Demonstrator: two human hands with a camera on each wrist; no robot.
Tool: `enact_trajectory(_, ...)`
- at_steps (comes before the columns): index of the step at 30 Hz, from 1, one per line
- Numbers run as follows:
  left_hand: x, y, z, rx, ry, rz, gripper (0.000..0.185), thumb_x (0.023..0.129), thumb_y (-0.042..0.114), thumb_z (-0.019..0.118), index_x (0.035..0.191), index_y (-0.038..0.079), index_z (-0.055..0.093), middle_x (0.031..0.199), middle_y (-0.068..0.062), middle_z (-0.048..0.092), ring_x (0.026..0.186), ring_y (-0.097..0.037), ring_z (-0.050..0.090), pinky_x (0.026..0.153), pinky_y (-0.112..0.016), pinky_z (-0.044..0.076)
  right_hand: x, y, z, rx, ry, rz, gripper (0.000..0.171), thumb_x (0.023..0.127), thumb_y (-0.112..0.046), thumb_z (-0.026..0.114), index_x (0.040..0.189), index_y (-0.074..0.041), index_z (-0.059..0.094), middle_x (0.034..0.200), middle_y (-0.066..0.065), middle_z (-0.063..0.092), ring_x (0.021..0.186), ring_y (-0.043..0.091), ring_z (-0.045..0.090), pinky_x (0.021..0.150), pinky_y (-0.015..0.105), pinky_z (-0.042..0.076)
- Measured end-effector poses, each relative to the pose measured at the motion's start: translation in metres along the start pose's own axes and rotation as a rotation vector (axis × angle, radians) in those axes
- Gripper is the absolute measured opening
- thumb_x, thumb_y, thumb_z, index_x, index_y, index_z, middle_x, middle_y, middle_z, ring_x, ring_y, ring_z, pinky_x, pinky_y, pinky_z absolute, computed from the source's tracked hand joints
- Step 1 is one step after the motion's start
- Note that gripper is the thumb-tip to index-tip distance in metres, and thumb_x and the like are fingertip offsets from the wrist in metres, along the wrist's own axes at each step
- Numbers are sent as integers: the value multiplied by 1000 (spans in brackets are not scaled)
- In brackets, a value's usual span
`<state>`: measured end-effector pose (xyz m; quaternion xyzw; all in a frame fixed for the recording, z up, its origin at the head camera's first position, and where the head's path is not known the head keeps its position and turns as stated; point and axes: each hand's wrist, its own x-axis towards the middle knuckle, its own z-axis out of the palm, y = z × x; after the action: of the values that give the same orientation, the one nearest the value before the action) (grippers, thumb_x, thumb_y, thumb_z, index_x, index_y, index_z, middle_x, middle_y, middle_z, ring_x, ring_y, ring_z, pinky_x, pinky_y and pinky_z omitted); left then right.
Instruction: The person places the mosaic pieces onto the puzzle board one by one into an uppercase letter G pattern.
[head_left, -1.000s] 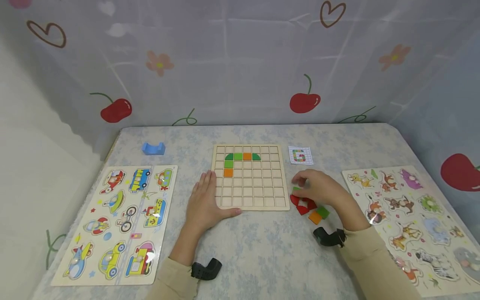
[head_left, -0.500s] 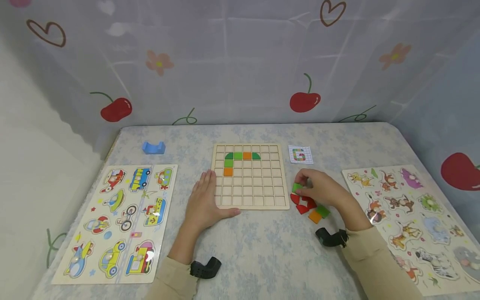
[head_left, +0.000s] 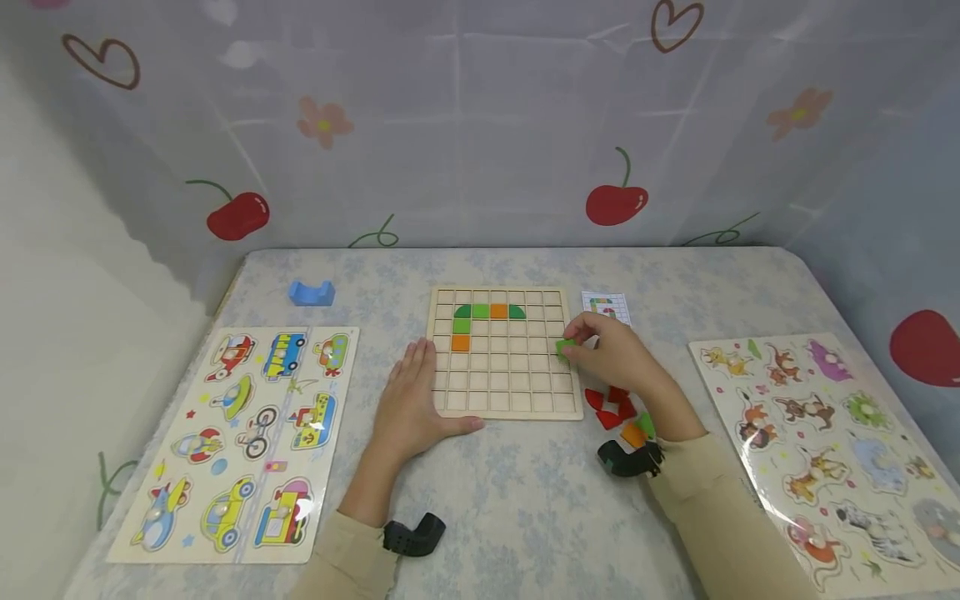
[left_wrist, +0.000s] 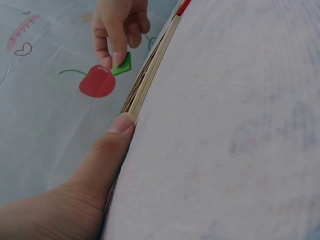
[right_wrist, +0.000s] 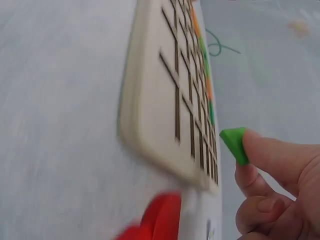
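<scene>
My right hand [head_left: 611,354] pinches a light green square tile [right_wrist: 236,142] between thumb and fingertips, over the right edge of the wooden grid board [head_left: 517,382]. My left hand [head_left: 408,404] lies with straight fingers along the board's left edge, its thumb [left_wrist: 102,155] at the front edge. On the board, an arch of tiles stands in the upper left: a dark green rounded tile [head_left: 462,311], a green, an orange and another dark green one in a row, with a green square and an orange square [head_left: 461,342] going down the left side.
Several red tiles [head_left: 609,408] lie right of the board, with an orange tile [head_left: 633,434] and a green one by the right wrist strap. A pattern card [head_left: 606,305] sits behind the right hand. Picture puzzles flank the board, vehicles [head_left: 255,442] left, animals [head_left: 825,450] right. A blue holder [head_left: 311,293] stands back left.
My right hand has lifted the green square tile from the loose pile and carried it up and left to the board's right edge. The left hand stays in place.
</scene>
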<state>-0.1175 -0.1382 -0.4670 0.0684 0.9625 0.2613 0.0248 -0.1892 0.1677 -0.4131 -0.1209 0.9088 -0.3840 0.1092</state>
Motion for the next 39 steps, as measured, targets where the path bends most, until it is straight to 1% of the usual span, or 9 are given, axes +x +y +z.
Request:
enact_trajectory(4, 0, 1, 1, 2, 3, -3, 141, 62, 78, 76, 159, 3, 7, 168, -11, 6, 157, -26, 3, 127, -46, 10, 12, -13, 14, 95, -9, 16, 18, 93, -25, 70, 105, -14, 64, 101, 5, 64, 93, 22, 57, 71, 32, 48)
enact_trajectory(7, 1, 1, 1, 10, 2, -7, 141, 61, 79, 75, 159, 3, 8, 168, -11, 6, 157, -26, 3, 127, -46, 10, 20, -26, 32, 146, -25, 6, 18, 92, -27, 71, 105, -16, 65, 101, 4, 65, 93, 22, 58, 73, 33, 48)
enact_trajectory(12, 1, 1, 2, 19, 2, -6, 140, 62, 80, 74, 159, 3, 8, 168, -12, 7, 157, -26, 4, 127, -46, 10, 31, -47, 63, 173, -52, -44, 16, 91, -27, 73, 101, -16, 66, 97, 2, 66, 88, 20, 59, 74, 32, 48)
enact_trajectory(15, 0, 2, 1, 17, 1, -6, 139, 63, 80, 73, 159, 3, 8, 168, -12, 8, 157, -26, 4, 127, -47, 11, 36, -57, 78, 170, -46, -48, 15, 89, -25, 76, 97, -16, 67, 92, 1, 67, 86, 18, 60, 74, 30, 49)
enact_trajectory(19, 0, 2, 2, 25, 0, -4, 139, 63, 82, 72, 159, 4, 8, 168, -11, 8, 157, -25, 4, 127, -46, 10, 41, -67, 92, 132, -24, -58, 14, 87, -23, 77, 94, -16, 67, 89, -1, 67, 82, 15, 60, 73, 29, 49)
enact_trajectory(24, 0, 2, 1, 32, 2, -7, 140, 62, 82, 71, 159, 4, 8, 168, -11, 8, 157, -24, 3, 127, -46, 10, 43, -73, 99, 27, -23, -96, 14, 88, -25, 77, 94, -18, 66, 88, -4, 66, 79, 12, 59, 71, 27, 49)
enact_trajectory(27, 1, 2, 1, 31, 1, -6, 140, 62, 82, 71, 159, 4, 8, 168, -11, 7, 157, -24, 3, 127, -46, 10, 43, -75, 101, -18, -23, -111, 13, 88, -26, 76, 93, -19, 66, 87, -5, 65, 78, 12, 58, 70, 28, 49)
enact_trajectory(32, 0, 1, 1, 30, 9, 1, 139, 63, 82, 71, 159, 4, 9, 168, -11, 8, 157, -24, 4, 127, -46, 11, 43, -76, 103, -66, -23, -119, 11, 88, -27, 76, 91, -20, 67, 89, -5, 63, 81, 12, 57, 72, 28, 49)
enact_trajectory(39, 0, 1, 1, 27, 13, 5, 139, 63, 83, 71, 159, 3, 9, 168, -11, 8, 156, -25, 4, 127, -47, 11, 39, -77, 103, -179, -46, -140, 11, 90, -28, 75, 94, -18, 72, 90, -5, 63, 81, 11, 57, 73, 28, 49)
